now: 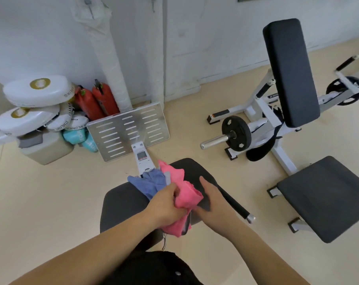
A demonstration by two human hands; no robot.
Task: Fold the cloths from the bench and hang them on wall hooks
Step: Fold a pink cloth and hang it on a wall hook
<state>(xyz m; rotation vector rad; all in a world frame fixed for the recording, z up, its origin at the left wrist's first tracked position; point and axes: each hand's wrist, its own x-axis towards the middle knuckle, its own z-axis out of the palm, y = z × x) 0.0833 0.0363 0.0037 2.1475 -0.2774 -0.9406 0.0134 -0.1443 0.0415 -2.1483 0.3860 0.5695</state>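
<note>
A crumpled pink cloth point(183, 194) lies across the black padded bench point(123, 202) in front of me. My left hand point(166, 206) grips its near part, fingers curled into the fabric. My right hand point(212, 199) rests just right of the cloth with fingers straight, touching its edge. A blue cloth point(150, 182) lies bunched on the bench's far left side, partly under the pink one. High on the white wall, metal hooks point(152, 4) show at the frame's top; a white cloth point(90, 15) hangs from one.
A perforated metal footplate point(129, 130) stands beyond the bench. White boxing pads point(36, 93), red bottles point(98, 101) and a box sit at the left wall. A weight machine with a black backrest point(289, 70), plates and a second black seat point(326, 196) occupies the right.
</note>
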